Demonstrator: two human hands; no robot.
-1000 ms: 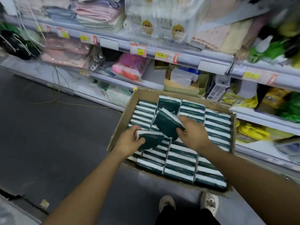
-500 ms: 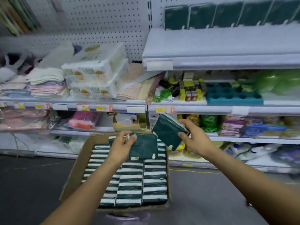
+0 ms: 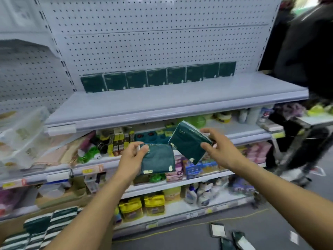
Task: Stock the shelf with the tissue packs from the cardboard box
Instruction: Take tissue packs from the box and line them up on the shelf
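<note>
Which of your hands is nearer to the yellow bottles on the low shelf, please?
Left. The left hand is above the yellow bottles, slightly left; the right hand is farther right.

Top shelf (image 3: 162, 103): row of tissue packs (image 3: 158, 78) upright along pegboard (image 3: 153, 42) at back.
Cardboard box (image 3: 10, 227): lower left, packs inside.
Held packs: left pack (image 3: 157, 158) beside tilted right pack (image 3: 189, 141), before lower shelves.

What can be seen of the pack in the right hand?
The pack is a dark green, soft plastic-wrapped block with a white top edge, faint printed text and a small pale mark near its lower corner. It is tilted, held in mid-air before the lower shelves. The right hand pinches its right side; nothing else clearly touches it.
</note>
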